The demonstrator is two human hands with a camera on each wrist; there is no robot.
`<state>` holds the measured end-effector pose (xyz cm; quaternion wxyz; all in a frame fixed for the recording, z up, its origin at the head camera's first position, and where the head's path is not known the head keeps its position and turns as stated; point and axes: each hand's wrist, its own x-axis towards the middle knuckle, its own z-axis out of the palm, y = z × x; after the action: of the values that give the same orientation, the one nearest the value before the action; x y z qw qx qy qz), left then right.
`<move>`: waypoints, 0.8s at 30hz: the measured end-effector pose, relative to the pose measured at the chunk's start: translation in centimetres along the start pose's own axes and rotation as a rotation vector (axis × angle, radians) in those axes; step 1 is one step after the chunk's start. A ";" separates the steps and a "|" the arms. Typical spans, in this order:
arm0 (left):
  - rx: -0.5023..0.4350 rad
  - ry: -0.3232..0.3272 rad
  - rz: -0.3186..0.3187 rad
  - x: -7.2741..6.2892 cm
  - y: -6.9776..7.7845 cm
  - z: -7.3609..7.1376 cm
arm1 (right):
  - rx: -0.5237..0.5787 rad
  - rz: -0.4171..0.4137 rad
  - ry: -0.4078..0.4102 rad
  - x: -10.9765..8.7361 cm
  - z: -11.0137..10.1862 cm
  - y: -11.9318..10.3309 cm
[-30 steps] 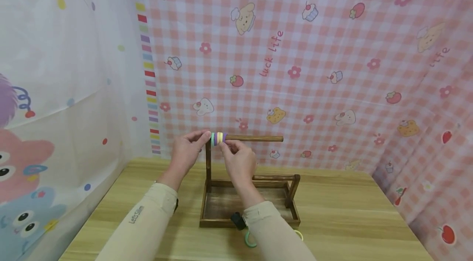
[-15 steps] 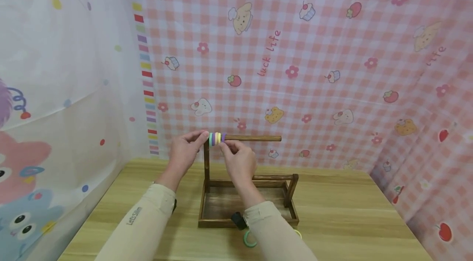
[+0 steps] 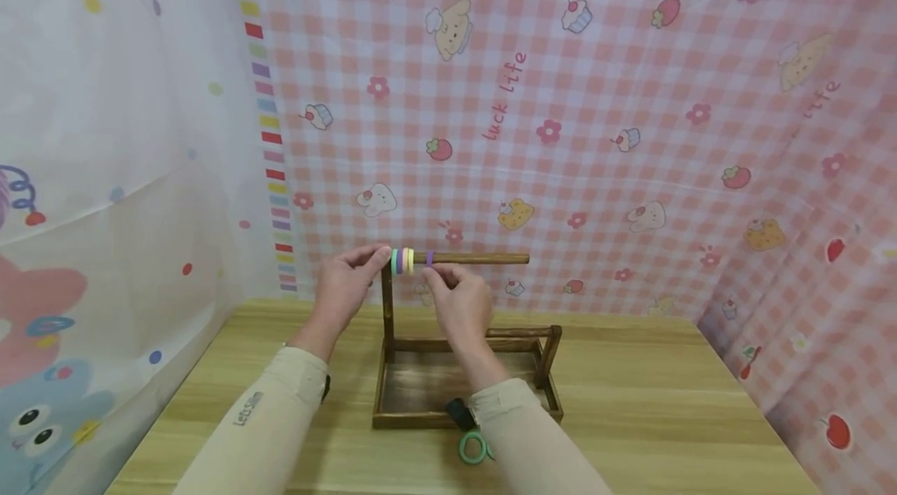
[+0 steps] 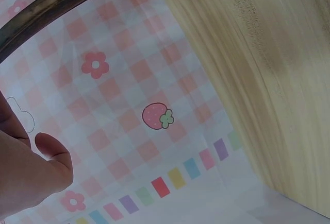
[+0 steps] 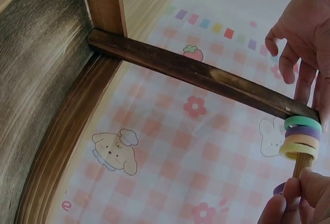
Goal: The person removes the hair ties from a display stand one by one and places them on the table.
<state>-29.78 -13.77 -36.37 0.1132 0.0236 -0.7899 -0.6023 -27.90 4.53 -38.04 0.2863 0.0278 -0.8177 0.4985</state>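
A dark wooden stand has an upright post (image 3: 388, 308) with a rod (image 3: 490, 258) reaching right from its top. My left hand (image 3: 342, 286) holds the post's top, thumb and fingertips at the rod's left end. Beside them, green, purple, peach and yellow rings (image 5: 302, 132) sit packed together on the rod. My right hand (image 3: 464, 303) pinches a separate purple ring (image 3: 430, 258) around the rod, a short gap to the right of the others. In the right wrist view its fingers partly hide this purple ring (image 5: 279, 188).
The stand's tray base (image 3: 406, 422) rests on the wood-grain table (image 3: 631, 394), with a lower bar (image 3: 518, 332) along its right part. Green rings (image 3: 462, 448) lie in front, partly behind the right sleeve. A checked cloth (image 3: 603, 75) hangs behind.
My right hand has slid the purple ring rightward along the rod, away from the other rings. My left hand stays at the post's top. The head view has shifted slightly.
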 end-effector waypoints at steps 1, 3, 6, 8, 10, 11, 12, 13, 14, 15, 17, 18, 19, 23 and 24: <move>0.001 -0.001 -0.002 0.0 0.0 -0.1 | -0.003 -0.002 0.004 0.0 -0.1 0.1; -0.002 -0.004 -0.010 0.0 0.1 -0.1 | -0.010 -0.005 0.011 0.1 -0.2 0.2; -0.002 -0.007 -0.019 0.0 0.1 -0.3 | -0.017 -0.008 0.012 0.2 -0.4 0.4; 0.000 -0.006 -0.023 0.0 0.1 -0.3 | -0.020 -0.006 0.007 0.3 -0.5 0.6; 0.004 -0.004 -0.020 -0.1 0.1 -0.3 | -0.026 -0.006 0.005 0.3 -0.7 0.7; 0.004 -0.004 -0.018 -0.1 0.1 -0.3 | -0.030 -0.005 0.006 0.3 -0.7 0.7; 0.005 -0.004 -0.018 -0.1 0.1 -0.3 | -0.034 -0.003 0.008 0.4 -0.8 0.8; 0.003 -0.004 -0.019 -0.1 0.1 -0.3 | -0.037 -0.003 0.010 0.4 -0.9 0.9; 0.003 -0.004 -0.020 -0.1 0.1 -0.3 | -0.042 -0.001 0.012 0.4 -1.0 0.9; 0.005 -0.004 -0.021 -0.1 0.1 -0.2 | -0.046 -0.001 0.014 0.4 -1.1 1.0; 0.006 -0.004 -0.026 0.0 0.2 -0.2 | -0.052 0.003 0.016 0.5 -1.2 1.1; 0.005 -0.005 -0.029 0.0 0.2 -0.2 | -0.054 0.005 0.016 0.5 -1.3 1.2; 0.003 -0.005 -0.031 0.0 0.2 -0.2 | -0.054 0.006 0.014 0.5 -1.4 1.2; 0.003 -0.008 -0.038 -0.1 0.4 -0.2 | -0.047 0.015 0.006 0.6 -1.7 1.2; 0.007 -0.008 -0.037 -0.1 0.4 -0.2 | -0.046 0.016 0.003 0.6 -1.8 1.2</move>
<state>-29.65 -13.82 -35.99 0.0987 0.0362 -0.7918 -0.6017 -28.05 6.77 -38.12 0.2840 0.0141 -0.8287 0.4820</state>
